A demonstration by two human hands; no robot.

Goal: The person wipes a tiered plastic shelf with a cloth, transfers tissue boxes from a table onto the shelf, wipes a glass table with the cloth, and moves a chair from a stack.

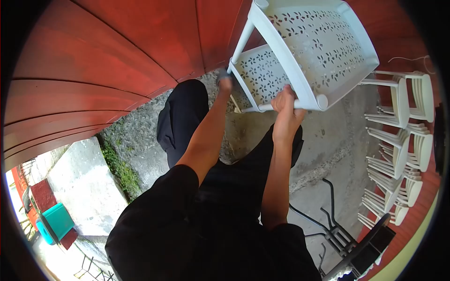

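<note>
Beside the red wall (117, 56), the blurred left hand (225, 83) is at the leg of a white shelf (307, 61), its grip unclear; the right hand (284, 102) clasps the shelf's post, left of stacked chairs (398, 145).

Clasps a post of the white plastic rack (335, 51) in the right hand (285, 102), between two perforated shelves. Reaches the left hand (225, 83) toward another post beside the red wall (140, 42), too blurred there to show its grip. Leans over bent knees above the concrete floor (330, 131), with stacked white chairs (401, 145) along its right edge, a black metal frame (341, 240) near its lower right corner, and green moss (115, 164) to the left.
</note>
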